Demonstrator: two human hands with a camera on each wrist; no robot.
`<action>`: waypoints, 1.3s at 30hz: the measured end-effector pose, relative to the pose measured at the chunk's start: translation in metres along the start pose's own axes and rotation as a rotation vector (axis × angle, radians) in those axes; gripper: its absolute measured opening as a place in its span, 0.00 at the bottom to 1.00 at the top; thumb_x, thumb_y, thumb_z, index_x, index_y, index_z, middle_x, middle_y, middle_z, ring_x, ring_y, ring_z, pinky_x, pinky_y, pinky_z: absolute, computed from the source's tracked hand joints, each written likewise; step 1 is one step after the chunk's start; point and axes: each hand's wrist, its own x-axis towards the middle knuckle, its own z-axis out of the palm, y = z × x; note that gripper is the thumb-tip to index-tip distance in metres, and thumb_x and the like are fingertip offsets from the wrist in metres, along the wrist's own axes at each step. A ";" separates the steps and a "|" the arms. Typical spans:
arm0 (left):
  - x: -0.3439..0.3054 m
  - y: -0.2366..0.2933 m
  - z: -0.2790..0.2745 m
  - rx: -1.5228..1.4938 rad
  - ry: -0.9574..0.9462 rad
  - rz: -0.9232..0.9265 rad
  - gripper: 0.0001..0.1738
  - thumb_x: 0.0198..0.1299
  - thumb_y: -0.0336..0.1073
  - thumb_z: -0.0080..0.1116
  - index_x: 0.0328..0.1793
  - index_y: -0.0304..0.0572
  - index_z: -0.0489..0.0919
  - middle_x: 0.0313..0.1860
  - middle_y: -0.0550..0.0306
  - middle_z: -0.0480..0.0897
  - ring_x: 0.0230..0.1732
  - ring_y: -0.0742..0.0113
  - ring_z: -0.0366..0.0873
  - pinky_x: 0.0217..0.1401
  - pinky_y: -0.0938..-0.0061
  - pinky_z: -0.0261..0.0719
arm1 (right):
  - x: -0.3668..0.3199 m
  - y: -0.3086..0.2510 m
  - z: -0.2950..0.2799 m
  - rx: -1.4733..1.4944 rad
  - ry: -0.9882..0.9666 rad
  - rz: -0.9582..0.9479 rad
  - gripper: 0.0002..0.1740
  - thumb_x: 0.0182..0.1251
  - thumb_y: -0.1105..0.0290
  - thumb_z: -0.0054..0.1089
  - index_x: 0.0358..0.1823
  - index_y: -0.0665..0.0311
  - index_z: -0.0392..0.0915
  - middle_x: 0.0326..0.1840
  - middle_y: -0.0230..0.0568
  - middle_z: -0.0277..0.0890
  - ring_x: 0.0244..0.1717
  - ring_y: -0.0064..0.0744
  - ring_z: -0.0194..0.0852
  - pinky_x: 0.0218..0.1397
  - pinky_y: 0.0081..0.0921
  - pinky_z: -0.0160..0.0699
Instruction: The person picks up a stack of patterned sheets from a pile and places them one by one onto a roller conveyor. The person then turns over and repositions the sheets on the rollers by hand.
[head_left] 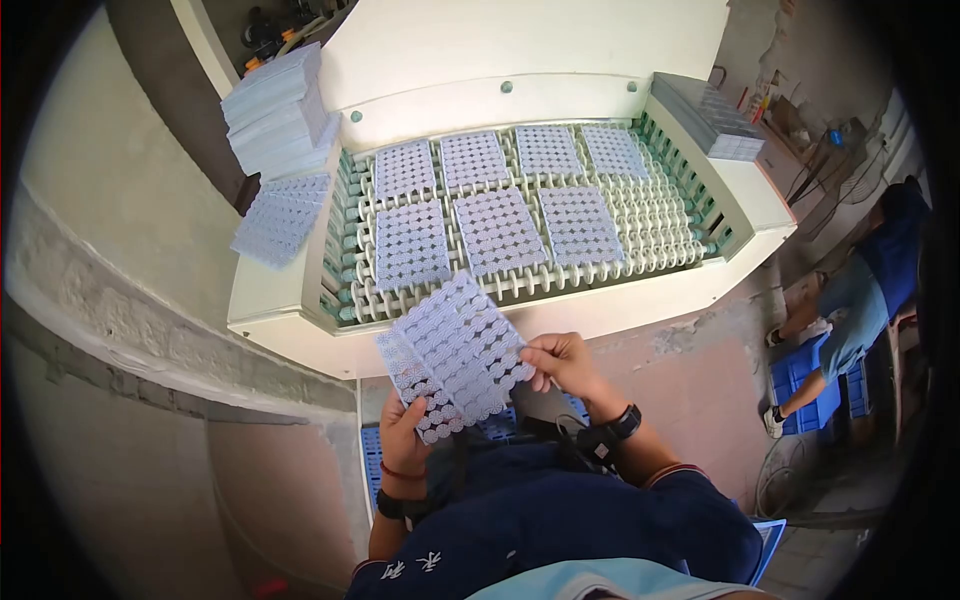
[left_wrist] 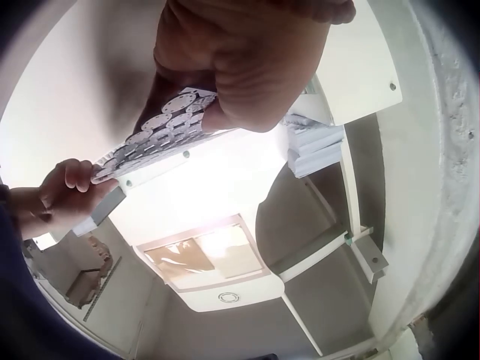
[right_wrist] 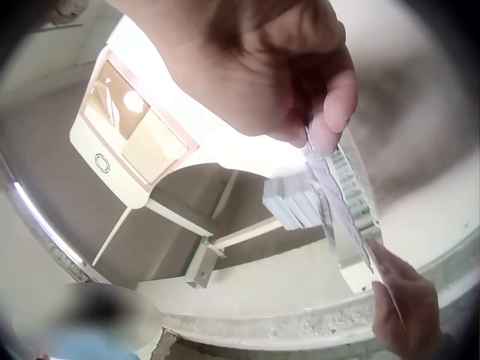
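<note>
Two or more overlapping perforated panels [head_left: 462,345] are held, tilted, over the near edge of the machine. The left hand [head_left: 405,436] grips their lower left edge, thumb on top. At the right edge, the right hand [head_left: 566,368] pinches the upper panel between thumb and fingers. Seen nearly edge-on in the right wrist view, the panels [right_wrist: 341,206] span from the right hand [right_wrist: 300,82] to the left hand [right_wrist: 411,311]. Several similar panels [head_left: 500,230] lie in two rows on the machine's white rollers [head_left: 660,215].
A tall stack of panels [head_left: 280,110] stands at the machine's left, with fanned panels [head_left: 283,218] below it. Grey stacked panels [head_left: 708,115] sit on the right side. Another person [head_left: 865,290] is at the right beside blue crates [head_left: 805,390]. A wall [head_left: 130,250] runs along the left.
</note>
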 end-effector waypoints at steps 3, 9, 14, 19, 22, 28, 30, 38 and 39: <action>-0.001 0.003 0.001 -0.041 -0.007 -0.026 0.25 0.58 0.25 0.48 0.63 0.30 0.61 0.54 0.42 0.73 0.52 0.55 0.75 0.53 0.63 0.75 | 0.001 -0.017 -0.047 0.016 0.242 -0.140 0.11 0.64 0.67 0.55 0.33 0.70 0.78 0.17 0.32 0.73 0.13 0.16 0.67 0.15 0.13 0.67; -0.005 0.006 -0.001 -0.079 -0.012 -0.045 0.23 0.58 0.24 0.48 0.61 0.29 0.63 0.54 0.43 0.74 0.52 0.56 0.75 0.53 0.65 0.75 | 0.009 -0.060 -0.202 -0.327 0.809 -0.379 0.11 0.62 0.68 0.55 0.33 0.71 0.79 0.13 0.32 0.70 0.10 0.19 0.62 0.14 0.15 0.60; -0.004 0.004 -0.002 -0.058 -0.005 -0.051 0.22 0.58 0.24 0.47 0.60 0.29 0.65 0.53 0.43 0.74 0.51 0.56 0.75 0.52 0.66 0.76 | 0.027 -0.047 -0.264 -1.122 0.984 -0.066 0.12 0.53 0.65 0.62 0.37 0.65 0.80 0.22 0.37 0.75 0.21 0.37 0.73 0.27 0.28 0.72; -0.005 0.008 0.002 -0.079 0.041 -0.070 0.21 0.59 0.25 0.48 0.60 0.30 0.65 0.52 0.45 0.75 0.49 0.57 0.76 0.51 0.66 0.76 | 0.025 -0.052 -0.189 -1.240 1.133 -0.440 0.12 0.50 0.67 0.63 0.37 0.61 0.81 0.39 0.40 0.73 0.39 0.40 0.72 0.40 0.32 0.72; -0.004 0.009 -0.003 -0.068 0.016 -0.095 0.21 0.60 0.26 0.48 0.60 0.32 0.65 0.51 0.46 0.76 0.48 0.58 0.77 0.49 0.67 0.77 | 0.021 -0.046 -0.123 -0.958 0.780 -0.406 0.11 0.53 0.68 0.64 0.37 0.64 0.80 0.34 0.40 0.76 0.28 0.33 0.73 0.32 0.26 0.72; 0.004 0.012 0.015 -0.049 0.030 -0.136 0.19 0.60 0.27 0.47 0.59 0.30 0.66 0.49 0.45 0.77 0.46 0.58 0.78 0.45 0.67 0.79 | 0.001 0.015 0.010 -0.027 -0.269 0.013 0.12 0.58 0.68 0.62 0.38 0.70 0.78 0.23 0.34 0.76 0.21 0.17 0.72 0.23 0.14 0.72; 0.006 0.011 0.012 0.024 0.045 -0.094 0.19 0.61 0.28 0.47 0.59 0.30 0.66 0.51 0.45 0.76 0.47 0.58 0.78 0.45 0.66 0.80 | 0.000 0.024 0.023 0.018 -0.281 0.053 0.10 0.59 0.69 0.61 0.37 0.69 0.78 0.21 0.34 0.76 0.20 0.17 0.72 0.22 0.14 0.71; 0.027 0.079 0.011 0.419 0.146 0.254 0.22 0.61 0.25 0.46 0.62 0.36 0.61 0.55 0.44 0.72 0.56 0.57 0.71 0.53 0.58 0.76 | -0.001 0.019 -0.006 0.198 -0.060 -0.049 0.08 0.61 0.70 0.58 0.30 0.69 0.76 0.19 0.34 0.74 0.15 0.17 0.69 0.17 0.14 0.67; 0.034 0.095 0.011 0.417 0.183 0.385 0.22 0.61 0.24 0.46 0.62 0.35 0.61 0.56 0.44 0.70 0.57 0.56 0.70 0.55 0.58 0.75 | -0.004 0.016 -0.012 0.212 0.001 -0.070 0.08 0.61 0.70 0.58 0.29 0.69 0.76 0.18 0.34 0.74 0.14 0.17 0.68 0.17 0.14 0.67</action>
